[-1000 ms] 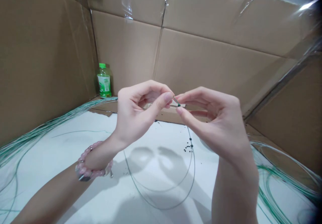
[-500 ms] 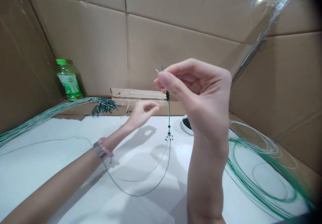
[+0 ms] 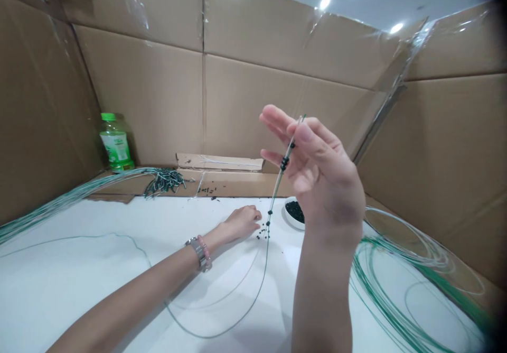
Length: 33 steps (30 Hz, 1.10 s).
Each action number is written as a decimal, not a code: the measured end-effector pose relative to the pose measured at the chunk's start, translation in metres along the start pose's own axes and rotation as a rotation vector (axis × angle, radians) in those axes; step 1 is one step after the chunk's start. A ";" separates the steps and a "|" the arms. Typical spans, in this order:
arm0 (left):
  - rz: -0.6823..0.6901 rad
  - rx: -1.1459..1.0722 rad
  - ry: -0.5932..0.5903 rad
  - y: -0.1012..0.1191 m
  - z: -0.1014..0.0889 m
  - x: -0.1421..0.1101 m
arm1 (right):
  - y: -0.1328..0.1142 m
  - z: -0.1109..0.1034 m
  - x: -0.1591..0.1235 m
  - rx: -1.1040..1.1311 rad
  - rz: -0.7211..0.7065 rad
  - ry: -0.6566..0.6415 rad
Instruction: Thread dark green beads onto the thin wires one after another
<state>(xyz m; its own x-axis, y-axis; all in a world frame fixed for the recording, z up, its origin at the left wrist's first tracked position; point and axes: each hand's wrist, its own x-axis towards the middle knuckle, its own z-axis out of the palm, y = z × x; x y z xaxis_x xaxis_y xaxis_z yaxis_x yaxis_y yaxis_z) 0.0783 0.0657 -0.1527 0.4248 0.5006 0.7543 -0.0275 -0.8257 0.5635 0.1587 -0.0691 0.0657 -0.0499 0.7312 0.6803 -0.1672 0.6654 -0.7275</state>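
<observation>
My right hand [image 3: 325, 168] is raised. Its thumb and index finger pinch the tips of two thin cords [image 3: 276, 186], one green and one whitish, while the other fingers spread out. Several black beads [image 3: 284, 164] are threaded on the cords just below the fingers, and more sit lower down near the table. From there the cords hang in a loop that runs left past my left forearm. My left hand [image 3: 241, 222] rests low on the white table, fingers curved and thumb apart, beside small loose black beads [image 3: 263, 231]. I see nothing in its fingers.
A white bowl of black beads [image 3: 288, 216] stands behind my right wrist. Green cord coils [image 3: 380, 284] lie at right. A bundle of cords with dark ends [image 3: 164, 181] and a green bottle [image 3: 116, 147] are at back left. Cardboard walls [image 3: 245, 104] surround the table.
My left hand has moved down and right to the loose beads, its pinch loosened. My right hand has turned, spreading its fingers and tilting the cords. The view has tipped upward.
</observation>
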 end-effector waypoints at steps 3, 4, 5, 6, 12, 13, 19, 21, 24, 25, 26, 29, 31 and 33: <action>0.006 0.023 -0.042 0.013 -0.002 0.012 | 0.000 0.002 -0.001 -0.008 -0.004 -0.012; 0.000 0.021 -0.034 0.020 -0.006 0.020 | 0.001 0.002 -0.001 -0.009 -0.005 -0.004; -0.006 -0.003 -0.004 0.028 -0.012 0.029 | 0.002 0.002 0.000 -0.013 -0.011 0.013; -0.011 -0.026 0.024 0.038 -0.020 0.040 | 0.003 0.002 0.000 -0.027 -0.021 0.035; -0.007 -0.375 0.368 0.127 -0.081 0.081 | 0.014 0.010 0.005 -0.157 -0.107 0.106; 0.020 -0.423 0.344 0.141 -0.087 0.080 | 0.016 0.014 0.005 -0.160 -0.109 0.098; 0.039 -0.524 0.331 0.176 -0.088 0.063 | 0.025 0.031 0.005 -0.061 -0.065 0.118; 0.042 -0.520 0.367 0.175 -0.088 0.063 | 0.027 0.032 0.006 -0.031 -0.060 0.111; 0.048 -0.491 0.399 0.174 -0.094 0.064 | 0.027 0.027 0.006 -0.037 -0.038 0.045; 0.047 -0.465 0.409 0.175 -0.097 0.065 | 0.027 0.024 0.007 -0.056 -0.027 0.016; 0.045 -0.435 0.413 0.176 -0.100 0.065 | 0.026 0.022 0.007 -0.082 -0.017 -0.010; 0.030 -0.360 0.370 0.180 -0.108 0.064 | 0.025 0.017 0.007 -0.155 -0.026 -0.052; 0.015 -0.346 0.322 0.182 -0.111 0.063 | 0.023 0.016 0.006 -0.177 -0.050 -0.064; -0.009 -0.338 0.284 0.184 -0.112 0.062 | 0.022 0.017 0.005 -0.188 -0.067 -0.065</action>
<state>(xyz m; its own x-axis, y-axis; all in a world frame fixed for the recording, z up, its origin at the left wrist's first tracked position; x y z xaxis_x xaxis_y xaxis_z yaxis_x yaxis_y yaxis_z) -0.0022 -0.0257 0.0353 0.1624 0.5980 0.7849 -0.3393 -0.7131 0.6135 0.1383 -0.0532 0.0550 -0.1094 0.6773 0.7276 0.0143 0.7330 -0.6801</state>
